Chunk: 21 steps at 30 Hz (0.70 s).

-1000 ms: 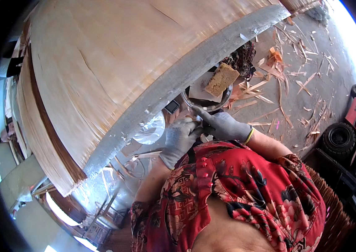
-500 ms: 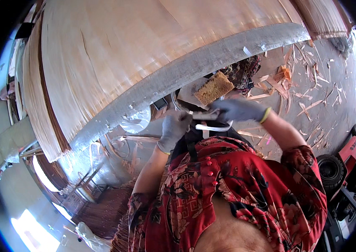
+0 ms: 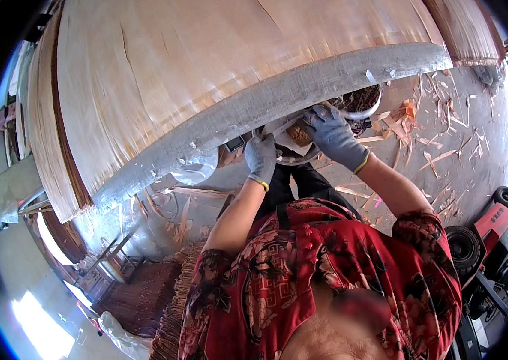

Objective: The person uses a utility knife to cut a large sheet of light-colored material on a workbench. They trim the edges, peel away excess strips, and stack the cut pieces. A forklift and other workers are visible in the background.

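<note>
Both my hands wear grey gloves with yellow cuffs and reach under the edge of a long grey table beam [image 3: 278, 99]. My left hand [image 3: 261, 157] is curled around the near end of a pale strip [image 3: 282, 124]. My right hand [image 3: 333, 135] closes on the strip's far end, just above a brown block [image 3: 297, 135] lying in a pale dish [image 3: 293, 157]. A round metal basin [image 3: 366, 111] sits right behind my right hand, partly hidden by the beam.
Large sheets of thin wood veneer [image 3: 206, 54] lie stacked on the table above the beam. Veneer scraps [image 3: 434, 150] litter the concrete floor to the right. A red wheeled machine [image 3: 494, 228] stands at the right edge. More stacked veneer [image 3: 146, 294] lies at lower left.
Both hands have moved up and away from my body toward the table edge. The right hand now reaches over the brown block by the basin.
</note>
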{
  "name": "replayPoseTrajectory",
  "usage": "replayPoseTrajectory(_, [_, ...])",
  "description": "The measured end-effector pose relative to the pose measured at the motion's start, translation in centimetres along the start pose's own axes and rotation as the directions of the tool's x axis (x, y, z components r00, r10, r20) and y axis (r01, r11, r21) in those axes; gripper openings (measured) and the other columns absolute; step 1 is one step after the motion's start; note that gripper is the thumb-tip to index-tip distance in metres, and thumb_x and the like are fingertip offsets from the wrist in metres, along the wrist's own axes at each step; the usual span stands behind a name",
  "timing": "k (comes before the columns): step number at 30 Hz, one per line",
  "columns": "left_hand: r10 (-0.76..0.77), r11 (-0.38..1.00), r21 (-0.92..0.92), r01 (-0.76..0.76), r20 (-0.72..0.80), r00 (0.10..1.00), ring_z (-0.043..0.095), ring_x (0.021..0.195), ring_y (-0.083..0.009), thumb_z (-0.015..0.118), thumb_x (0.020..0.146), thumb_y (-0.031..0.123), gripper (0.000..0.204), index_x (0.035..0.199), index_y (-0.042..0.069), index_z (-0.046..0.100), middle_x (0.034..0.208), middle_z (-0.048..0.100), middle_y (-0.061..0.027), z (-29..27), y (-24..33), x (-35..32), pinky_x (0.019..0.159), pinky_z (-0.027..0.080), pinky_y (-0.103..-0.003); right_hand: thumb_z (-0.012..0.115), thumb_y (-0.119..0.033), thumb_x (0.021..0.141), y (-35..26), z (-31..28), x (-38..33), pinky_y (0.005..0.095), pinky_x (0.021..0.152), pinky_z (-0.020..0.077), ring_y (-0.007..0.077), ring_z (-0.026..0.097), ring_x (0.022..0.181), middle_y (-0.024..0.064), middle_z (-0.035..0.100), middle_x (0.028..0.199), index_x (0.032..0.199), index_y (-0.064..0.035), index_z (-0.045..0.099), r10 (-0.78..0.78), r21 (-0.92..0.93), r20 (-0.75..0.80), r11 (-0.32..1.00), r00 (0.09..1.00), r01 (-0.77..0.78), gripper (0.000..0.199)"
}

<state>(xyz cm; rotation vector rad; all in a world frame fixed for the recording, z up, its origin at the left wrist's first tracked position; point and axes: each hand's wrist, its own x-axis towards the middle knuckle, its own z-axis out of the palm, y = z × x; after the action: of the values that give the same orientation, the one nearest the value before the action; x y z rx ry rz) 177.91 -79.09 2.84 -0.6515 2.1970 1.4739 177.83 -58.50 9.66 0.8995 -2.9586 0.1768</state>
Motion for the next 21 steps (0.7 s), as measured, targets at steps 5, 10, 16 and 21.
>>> replayPoseTrajectory(5, [0.020, 0.985, 0.171, -0.017, -0.017, 1.000, 0.053, 0.039, -0.0145, 0.055, 0.077, 0.011, 0.017, 0.071, -0.004, 0.058, 0.053, 0.055, -0.0079, 0.6, -2.0, 1.4, 0.037, 0.040, -0.029, 0.051, -0.020, 0.074, -0.1, -1.5, -0.9, 0.0429, 0.102, 0.0243, 0.0266, 0.041, 0.112, 0.0072, 0.050, 0.113, 0.107, -0.0135, 0.057, -0.070, 0.049, 0.121, 0.997, 0.990, 0.065, 0.035])
replayPoseTrajectory(10, [0.172, 0.938, 0.312, -0.151, -0.040, 0.984, 0.054, 0.041, -0.0168, 0.054, 0.076, 0.013, 0.021, 0.078, -0.007, 0.060, 0.052, 0.056, -0.0106, 0.5, -1.7, 1.2, 0.040, 0.041, -0.031, 0.053, -0.021, 0.072, -0.2, 0.0, -0.8, 0.0448, 0.100, 0.0264, 0.0285, 0.038, 0.115, 0.0092, 0.042, 0.123, 0.111, -0.0148, 0.054, -0.014, -0.021, -0.024, 1.000, 1.000, 0.013, 0.039])
replayPoseTrajectory(16, [-0.087, 0.972, 0.225, 0.072, 0.061, 0.994, 0.062, 0.066, -0.0332, 0.053, 0.076, 0.029, 0.032, 0.076, -0.001, 0.064, 0.066, 0.060, -0.0209, 0.4, -0.7, 1.2, 0.063, 0.048, -0.041, 0.061, -0.024, 0.066, -0.6, 1.7, 0.3, 0.0464, 0.092, 0.0324, 0.0290, 0.038, 0.113, 0.0075, 0.041, 0.124, 0.105, -0.0164, 0.057, 0.063, 0.011, -0.037, 0.998, 0.997, -0.063, 0.040])
replayPoseTrajectory(21, [-0.025, 0.963, 0.269, 0.006, 0.065, 0.998, 0.062, 0.071, -0.0314, 0.055, 0.076, 0.028, 0.027, 0.079, 0.003, 0.066, 0.072, 0.062, -0.0183, 0.4, -0.6, 1.0, 0.065, 0.048, -0.039, 0.059, -0.028, 0.069, -1.5, -3.5, -1.3, 0.0430, 0.082, 0.0407, 0.0302, 0.050, 0.096, 0.0090, 0.052, 0.107, 0.095, -0.0094, 0.057, 0.157, 0.201, 0.077, 0.965, 0.985, -0.169, 0.032])
